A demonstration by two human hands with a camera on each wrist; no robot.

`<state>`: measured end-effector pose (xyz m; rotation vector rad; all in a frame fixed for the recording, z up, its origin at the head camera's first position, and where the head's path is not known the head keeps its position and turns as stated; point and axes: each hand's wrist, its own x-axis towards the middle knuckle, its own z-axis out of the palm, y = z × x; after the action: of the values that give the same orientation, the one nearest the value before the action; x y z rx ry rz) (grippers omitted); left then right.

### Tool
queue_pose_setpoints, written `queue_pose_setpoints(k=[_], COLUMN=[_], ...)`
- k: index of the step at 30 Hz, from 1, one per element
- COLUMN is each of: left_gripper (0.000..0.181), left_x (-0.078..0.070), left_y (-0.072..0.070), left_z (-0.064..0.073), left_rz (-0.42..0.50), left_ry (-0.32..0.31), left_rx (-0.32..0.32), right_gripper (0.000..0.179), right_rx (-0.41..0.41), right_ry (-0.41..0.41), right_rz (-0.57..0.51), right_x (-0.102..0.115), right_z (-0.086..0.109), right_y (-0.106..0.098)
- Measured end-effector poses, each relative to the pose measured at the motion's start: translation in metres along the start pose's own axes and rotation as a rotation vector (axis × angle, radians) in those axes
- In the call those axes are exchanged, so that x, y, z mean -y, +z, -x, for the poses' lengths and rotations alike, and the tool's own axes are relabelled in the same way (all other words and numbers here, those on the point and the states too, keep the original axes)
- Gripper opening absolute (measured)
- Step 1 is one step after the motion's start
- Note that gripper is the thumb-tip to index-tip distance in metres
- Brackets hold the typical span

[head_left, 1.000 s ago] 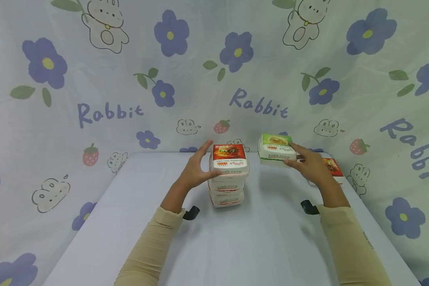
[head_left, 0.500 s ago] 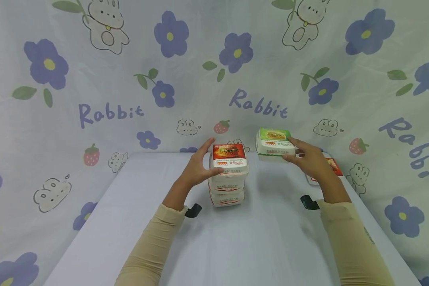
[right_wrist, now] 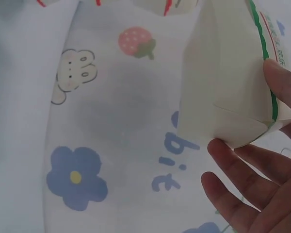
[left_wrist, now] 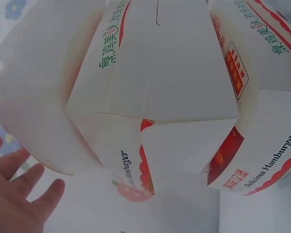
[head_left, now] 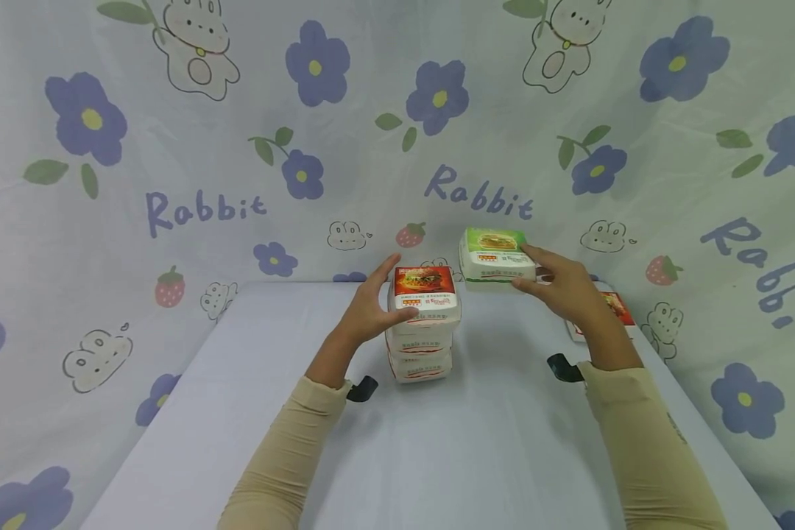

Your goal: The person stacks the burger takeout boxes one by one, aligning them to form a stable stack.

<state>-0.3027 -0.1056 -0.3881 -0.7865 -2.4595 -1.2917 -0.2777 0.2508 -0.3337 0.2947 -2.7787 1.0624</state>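
My right fingers (head_left: 545, 259) are curled in a pinch on the right side of the green-topped box (head_left: 497, 255), holding it above the desk (head_left: 483, 434) at about two o'clock from the stack (head_left: 420, 343), while my left fingers (left_wrist: 51, 196) spread wide at the stack's nine o'clock, gripping nothing. The stacking looks well along, though this box isn't on yet and a loose red-topped box (head_left: 619, 307) lies at three o'clock. Both forearms (head_left: 285, 449) reach forward, hands turned inward.
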Motion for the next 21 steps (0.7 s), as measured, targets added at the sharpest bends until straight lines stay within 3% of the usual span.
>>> queue_pose_setpoints(k=[10, 21], left_gripper=[0.1, 0.101], left_x=[0.001, -0.006], left_y=[0.001, 0.001], left_z=[-0.003, -0.006], left_rz=[-0.02, -0.024], left_ry=[-0.006, 0.031], left_rx=[-0.001, -0.012], right_gripper=[0.078, 0.074], right_rx=[-0.015, -0.028], right_ry=[-0.079, -0.138], right_rz=[0.003, -0.01], right_x=[0.015, 0.032], right_z=[-0.003, -0.004], right_y=[0.01, 0.016])
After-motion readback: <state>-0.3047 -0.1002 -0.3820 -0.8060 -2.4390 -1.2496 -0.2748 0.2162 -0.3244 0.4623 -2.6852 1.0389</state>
